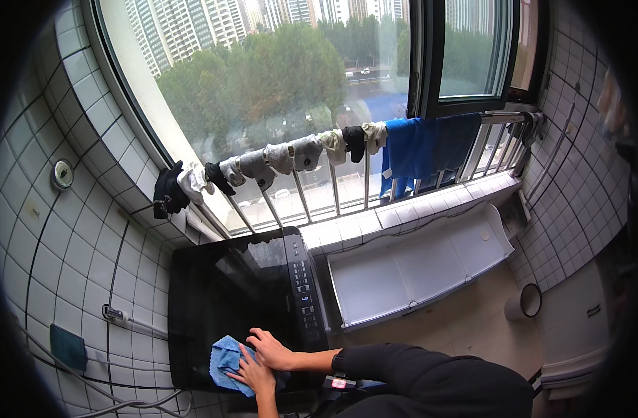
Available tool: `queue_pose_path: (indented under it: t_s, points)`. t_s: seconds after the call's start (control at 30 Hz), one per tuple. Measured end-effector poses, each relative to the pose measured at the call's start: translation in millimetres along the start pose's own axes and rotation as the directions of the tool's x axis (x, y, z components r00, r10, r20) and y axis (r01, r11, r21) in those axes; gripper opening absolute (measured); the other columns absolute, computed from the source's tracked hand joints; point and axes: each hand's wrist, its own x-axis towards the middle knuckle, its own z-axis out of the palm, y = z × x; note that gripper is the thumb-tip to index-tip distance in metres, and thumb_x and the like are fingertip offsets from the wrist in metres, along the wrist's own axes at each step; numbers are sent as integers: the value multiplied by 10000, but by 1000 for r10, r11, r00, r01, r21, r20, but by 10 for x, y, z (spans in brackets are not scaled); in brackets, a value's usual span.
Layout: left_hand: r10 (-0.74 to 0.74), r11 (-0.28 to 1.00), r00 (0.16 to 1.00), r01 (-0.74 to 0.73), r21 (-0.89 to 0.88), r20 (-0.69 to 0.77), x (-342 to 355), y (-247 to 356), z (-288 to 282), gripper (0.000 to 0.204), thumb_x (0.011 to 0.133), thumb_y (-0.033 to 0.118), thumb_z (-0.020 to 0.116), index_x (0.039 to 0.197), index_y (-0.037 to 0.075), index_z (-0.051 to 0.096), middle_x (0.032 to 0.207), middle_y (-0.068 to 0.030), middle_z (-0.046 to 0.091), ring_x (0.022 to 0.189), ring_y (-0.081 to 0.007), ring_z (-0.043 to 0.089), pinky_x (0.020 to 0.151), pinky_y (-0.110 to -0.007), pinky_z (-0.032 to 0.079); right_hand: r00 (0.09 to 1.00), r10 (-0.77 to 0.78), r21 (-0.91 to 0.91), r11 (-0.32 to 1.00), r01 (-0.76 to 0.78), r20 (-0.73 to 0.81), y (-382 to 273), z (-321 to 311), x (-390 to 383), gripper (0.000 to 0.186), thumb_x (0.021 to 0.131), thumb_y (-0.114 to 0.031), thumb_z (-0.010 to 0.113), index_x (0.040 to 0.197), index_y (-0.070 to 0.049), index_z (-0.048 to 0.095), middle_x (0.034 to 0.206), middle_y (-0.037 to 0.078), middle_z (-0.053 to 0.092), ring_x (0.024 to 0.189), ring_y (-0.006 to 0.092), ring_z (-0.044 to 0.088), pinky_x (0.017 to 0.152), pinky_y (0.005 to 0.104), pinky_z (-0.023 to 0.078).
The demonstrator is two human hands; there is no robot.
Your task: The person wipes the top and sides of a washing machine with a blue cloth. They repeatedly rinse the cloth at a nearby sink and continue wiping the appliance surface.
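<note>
Nearest to my camera is a dark sleeve (430,383), which comes from the lower right and ends at a dark band on the wrist. From my remote place I see the right hand (271,350) beyond it, with fingers bent and a little apart, next to the left hand (258,376); whether it grips something, I cannot tell. Left fingers are spread wide and rest upon a blue cloth (225,357). This cloth lies crumpled on the black washer (228,299), at its near side. Buttons (301,272) run along the washer's right side. Further away, socks (281,157) and a blue towel (407,146) hang on the railing (302,196).
</note>
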Motion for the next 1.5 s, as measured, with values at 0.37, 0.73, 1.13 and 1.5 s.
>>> queue_pose_path:
  t_s: [0.37,0.73,1.13,1.5]
  points:
    - [257,961,932,-218,172,-255,843,-1055,-121,680,961,419,488,1587,259,275,1289,-196,532,1204,-419,505,1181,-635,55,984,-165,-433,884,175,61,185,-248,-90,586,973,-187,512,1466,87,355,1537,255,362,1466,372,306,1214,485,222]
    - [454,888,869,-426,172,-197,1334,-326,123,634,973,357,462,1577,250,301,1422,-186,505,1346,-464,410,1185,-644,66,985,-133,-497,851,170,111,162,-259,-67,613,992,-257,488,1453,125,356,1550,282,320,1476,395,271,1222,466,212]
    - [-129,973,964,168,159,-233,1377,-1545,-429,616,1011,415,424,1589,341,226,1423,-186,491,1271,-462,456,1180,-606,135,982,-144,-492,851,186,122,138,-270,-72,607,1018,-286,468,1445,131,359,1555,283,311,1477,394,266,1222,466,216]
    - [471,880,882,-468,80,-20,239,-885,-94,669,897,385,573,1528,232,412,1394,-170,513,1380,-540,305,1190,-645,28,985,-134,-462,871,170,110,145,-273,-70,583,1000,-237,486,1450,115,368,1556,270,320,1475,383,280,1219,461,222]
